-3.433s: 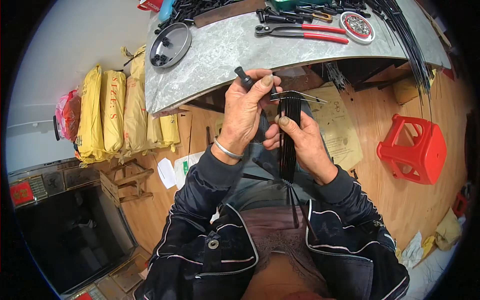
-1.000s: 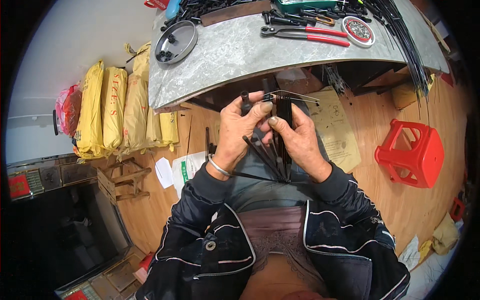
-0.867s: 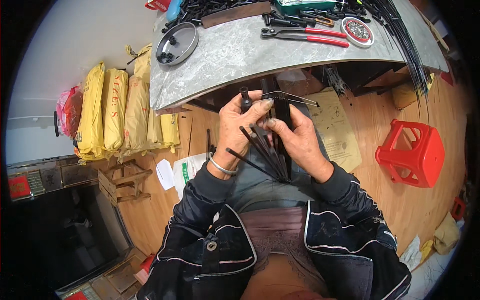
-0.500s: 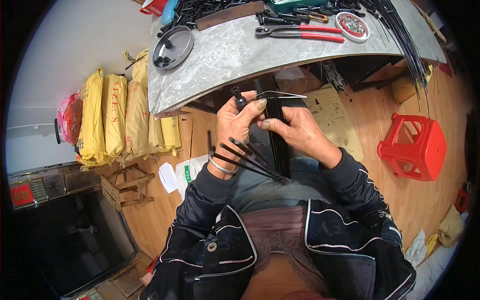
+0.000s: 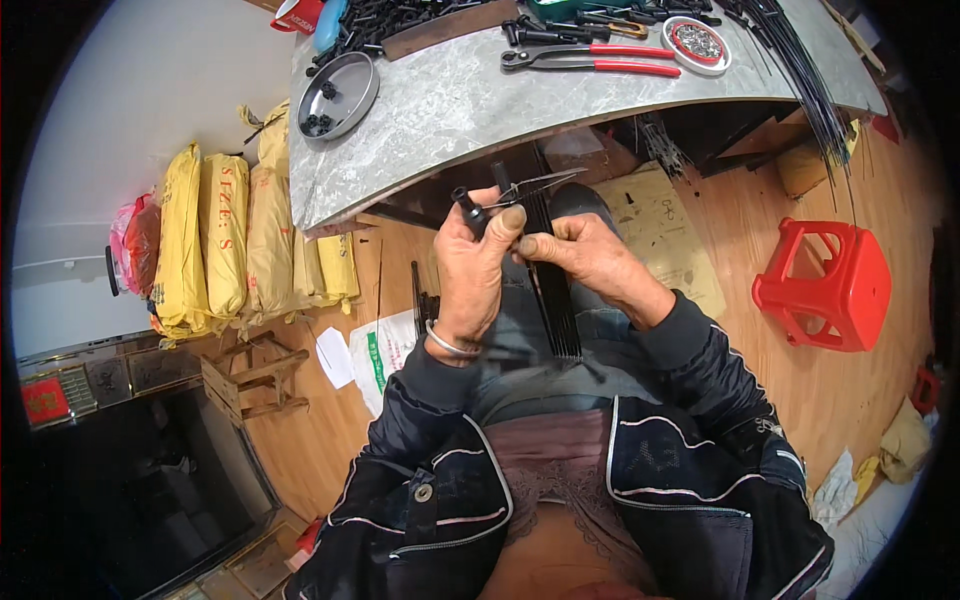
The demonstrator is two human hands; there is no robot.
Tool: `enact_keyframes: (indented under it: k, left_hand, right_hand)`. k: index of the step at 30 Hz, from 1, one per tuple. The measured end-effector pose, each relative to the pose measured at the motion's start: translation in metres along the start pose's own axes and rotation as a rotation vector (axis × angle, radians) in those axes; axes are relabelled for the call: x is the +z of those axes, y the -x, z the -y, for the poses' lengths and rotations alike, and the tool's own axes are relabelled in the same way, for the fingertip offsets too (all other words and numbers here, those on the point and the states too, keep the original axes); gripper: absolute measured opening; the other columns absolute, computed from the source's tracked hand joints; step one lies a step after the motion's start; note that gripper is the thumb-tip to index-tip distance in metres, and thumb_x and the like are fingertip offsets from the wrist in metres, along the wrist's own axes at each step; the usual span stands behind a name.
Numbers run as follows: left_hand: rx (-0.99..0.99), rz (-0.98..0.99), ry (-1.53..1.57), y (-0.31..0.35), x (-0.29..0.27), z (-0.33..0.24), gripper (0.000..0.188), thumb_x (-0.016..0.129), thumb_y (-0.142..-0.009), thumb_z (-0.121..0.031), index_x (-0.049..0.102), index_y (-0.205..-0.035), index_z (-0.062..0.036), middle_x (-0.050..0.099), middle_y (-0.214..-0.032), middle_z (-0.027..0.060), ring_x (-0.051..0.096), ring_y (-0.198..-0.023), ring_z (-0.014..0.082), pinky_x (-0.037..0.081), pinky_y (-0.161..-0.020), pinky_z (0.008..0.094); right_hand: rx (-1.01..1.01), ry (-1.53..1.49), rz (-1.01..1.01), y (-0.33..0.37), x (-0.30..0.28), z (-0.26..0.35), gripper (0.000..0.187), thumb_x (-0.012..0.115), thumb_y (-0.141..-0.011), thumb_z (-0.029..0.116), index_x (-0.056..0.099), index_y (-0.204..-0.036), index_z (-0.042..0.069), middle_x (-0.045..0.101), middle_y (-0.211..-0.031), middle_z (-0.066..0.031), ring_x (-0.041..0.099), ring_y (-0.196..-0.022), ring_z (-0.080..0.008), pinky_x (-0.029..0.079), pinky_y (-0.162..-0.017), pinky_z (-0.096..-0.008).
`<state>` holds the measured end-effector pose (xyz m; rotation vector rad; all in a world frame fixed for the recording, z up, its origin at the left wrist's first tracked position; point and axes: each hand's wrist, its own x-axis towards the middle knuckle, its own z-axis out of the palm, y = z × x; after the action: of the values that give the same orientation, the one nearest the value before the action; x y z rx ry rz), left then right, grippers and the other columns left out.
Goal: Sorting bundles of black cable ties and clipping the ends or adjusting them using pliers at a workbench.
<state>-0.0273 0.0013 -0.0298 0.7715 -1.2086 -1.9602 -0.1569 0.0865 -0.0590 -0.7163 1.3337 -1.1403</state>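
Over my lap, my left hand [image 5: 470, 265] is closed around a black tubular part [image 5: 466, 204], its hollow end sticking up past the fingers. My left thumb presses toward a thin wire [image 5: 548, 182] that crosses the rods and points off to the right. Close beside it, my right hand [image 5: 598, 258] pinches the edge of a bundle of thin black rods [image 5: 556, 315], which looks like a folded umbrella frame. The bundle runs from under the table edge down to my thighs. What lies between the fingertips is hidden.
The grey table [image 5: 440, 110] ahead carries red-handled pincers [image 5: 600, 60], a dish of small metal pieces [image 5: 697, 45], a round grey tray [image 5: 340, 98] and heaped black parts [image 5: 410, 18]. A red stool [image 5: 840, 285] stands right; yellow sacks [image 5: 185, 245] lean left.
The loose black rods that fanned out over my left wrist have swung down and blur near my lap. The wire has shifted left and tilts differently. Both hands keep their hold.
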Motion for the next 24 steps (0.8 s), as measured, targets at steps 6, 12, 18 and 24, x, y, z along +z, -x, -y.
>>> enact_keyframes:
  k: [6,12,18,24]
  left_hand:
    - [-0.101,0.163,0.163,0.000,-0.009,-0.005,0.026,0.071,-0.085,-0.012,0.058,-0.106,-0.0027,0.060,-0.080,0.0017,0.056,-0.065,0.0086,0.046,-0.054,0.0222]
    - [-0.033,0.094,-0.077,0.003,-0.008,-0.012,0.025,0.072,-0.084,-0.014,0.059,-0.102,-0.0030,0.060,-0.078,-0.0001,0.054,-0.065,0.0065,0.045,-0.056,0.0209]
    - [-0.066,0.092,-0.157,0.006,0.000,-0.034,0.017,0.070,-0.085,-0.010,0.061,-0.097,-0.0031,0.060,-0.075,-0.0007,0.055,-0.068,0.0050,0.046,-0.061,0.0202]
    - [0.019,0.093,-0.156,-0.006,-0.010,-0.026,0.045,0.056,-0.096,-0.036,0.057,-0.118,0.0032,0.050,-0.070,-0.0029,0.044,-0.061,0.0048,0.036,-0.055,0.0186]
  right_hand:
    - [0.026,-0.311,0.216,0.001,-0.005,-0.008,0.036,0.072,-0.082,0.043,0.070,-0.090,0.008,0.064,-0.079,0.0048,0.053,-0.063,-0.0033,0.039,-0.050,-0.0185]
    - [-0.033,-0.206,0.128,0.007,0.001,0.003,0.032,0.072,-0.085,0.032,0.066,-0.102,0.006,0.065,-0.090,0.0027,0.057,-0.074,-0.0047,0.045,-0.061,-0.0202]
    - [-0.310,-0.355,0.030,0.013,0.020,0.033,0.034,0.067,-0.087,0.007,0.048,-0.115,-0.001,0.061,-0.092,-0.0065,0.063,-0.075,-0.0135,0.055,-0.067,-0.0264]
    - [-0.321,-0.462,-0.115,0.016,0.037,0.025,0.037,0.064,-0.089,0.007,0.046,-0.121,0.001,0.059,-0.083,-0.0056,0.061,-0.068,-0.0126,0.055,-0.057,-0.0264]
